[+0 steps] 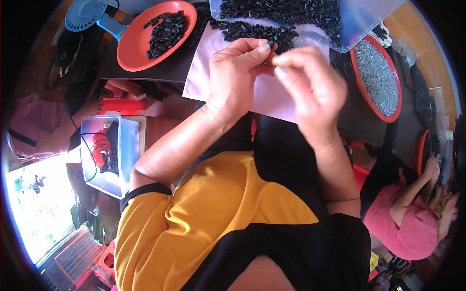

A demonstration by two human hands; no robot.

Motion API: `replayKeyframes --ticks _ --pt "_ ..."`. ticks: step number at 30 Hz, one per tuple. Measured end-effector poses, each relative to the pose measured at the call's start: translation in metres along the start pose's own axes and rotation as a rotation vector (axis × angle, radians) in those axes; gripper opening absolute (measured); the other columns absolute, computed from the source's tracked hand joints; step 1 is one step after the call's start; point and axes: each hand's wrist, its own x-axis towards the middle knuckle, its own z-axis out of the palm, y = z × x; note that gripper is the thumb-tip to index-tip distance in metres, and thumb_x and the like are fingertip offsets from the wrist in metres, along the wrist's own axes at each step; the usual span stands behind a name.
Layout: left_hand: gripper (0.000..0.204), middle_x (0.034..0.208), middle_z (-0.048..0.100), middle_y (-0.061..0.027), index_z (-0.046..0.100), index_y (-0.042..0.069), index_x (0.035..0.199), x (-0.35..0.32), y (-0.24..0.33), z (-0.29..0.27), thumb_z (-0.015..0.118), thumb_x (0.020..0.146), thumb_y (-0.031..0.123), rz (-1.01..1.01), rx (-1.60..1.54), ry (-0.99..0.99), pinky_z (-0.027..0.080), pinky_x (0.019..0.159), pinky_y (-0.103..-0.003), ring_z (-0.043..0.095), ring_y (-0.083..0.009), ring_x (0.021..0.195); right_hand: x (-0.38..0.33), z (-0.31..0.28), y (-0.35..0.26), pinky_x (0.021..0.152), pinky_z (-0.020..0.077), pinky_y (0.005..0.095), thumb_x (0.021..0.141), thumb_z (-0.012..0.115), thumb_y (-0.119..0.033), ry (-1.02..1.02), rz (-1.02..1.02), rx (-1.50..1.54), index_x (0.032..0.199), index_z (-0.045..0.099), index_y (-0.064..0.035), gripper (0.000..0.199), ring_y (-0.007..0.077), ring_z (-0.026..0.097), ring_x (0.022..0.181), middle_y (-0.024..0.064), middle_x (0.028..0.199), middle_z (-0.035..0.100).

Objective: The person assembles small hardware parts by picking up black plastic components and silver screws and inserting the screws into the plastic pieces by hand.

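Note:
My left hand is closed, pinching a small black plastic part between thumb and fingertips. Close beside it, my right hand has its thumb and forefinger bent toward the left fingertips. Whatever the right fingers hold, if anything, is too small and smeared to make out. Both hands are above a pale pink sheet lying on the dark table. A heap of similar black plastic parts lies on the far part of the sheet, with a little pile of silvery bits beside it.
Beyond the heap, a clear plastic bin holds many black parts. On the left are an orange-red plate of black parts and a blue fan. A red-rimmed tray of silvery screws is at right. Another person sits at lower right.

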Motion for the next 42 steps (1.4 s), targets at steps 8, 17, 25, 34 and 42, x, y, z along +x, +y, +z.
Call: replayKeyframes --ticks 8,17,25,34,42 --pt "0.015 0.089 0.068 -0.0128 0.065 -0.006 0.105 -0.005 0.0 -0.01 0.062 0.096 0.006 0.007 0.249 -0.124 0.051 0.073 -0.03 0.064 -0.0187 0.078 0.014 -0.016 0.015 0.073 0.0491 0.0219 0.089 0.063 -0.002 -0.124 0.423 0.304 0.094 0.07 0.0015 0.009 0.0093 0.062 0.076 0.0037 0.081 0.067" --pt "0.013 0.085 0.068 -0.0111 0.066 -0.005 0.104 -0.006 0.0 -0.014 0.062 0.096 0.005 0.006 0.287 -0.161 0.05 0.072 -0.027 0.063 -0.0166 0.076 0.025 -0.02 0.018 0.069 0.0479 0.022 0.086 0.062 -0.005 -0.241 0.609 0.43 0.095 0.069 -0.0005 0.012 0.0082 0.059 0.072 0.003 0.08 0.067" --pt "0.008 0.077 0.067 -0.0066 0.067 -0.003 0.093 -0.006 -0.001 -0.011 0.066 0.093 0.006 -0.009 0.219 -0.157 0.047 0.061 -0.023 0.058 -0.0113 0.064 0.024 -0.02 0.018 0.07 0.0486 0.0228 0.085 0.062 -0.004 -0.224 0.623 0.447 0.097 0.068 -0.0012 0.014 0.0088 0.059 0.073 0.0023 0.081 0.066" --pt "0.007 0.075 0.066 -0.0051 0.066 -0.002 0.091 -0.01 -0.002 -0.012 0.067 0.092 0.005 -0.022 0.247 -0.121 0.046 0.058 -0.023 0.056 -0.0099 0.06 0.014 -0.011 0.018 0.069 0.051 0.0236 0.085 0.061 0.006 -0.195 0.456 0.302 0.097 0.067 -0.0002 0.015 0.0092 0.064 0.075 0.0036 0.082 0.068" --pt "0.008 0.072 0.064 -0.0033 0.067 -0.002 0.091 -0.013 -0.002 -0.007 0.067 0.091 0.006 0.008 0.372 -0.077 0.043 0.054 -0.022 0.054 -0.0074 0.058 0.008 -0.01 0.012 0.062 0.0523 0.0298 0.08 0.056 0.014 -0.157 0.076 -0.016 0.093 0.066 -0.0013 0.022 0.0213 0.069 0.072 0.0098 0.083 0.069"
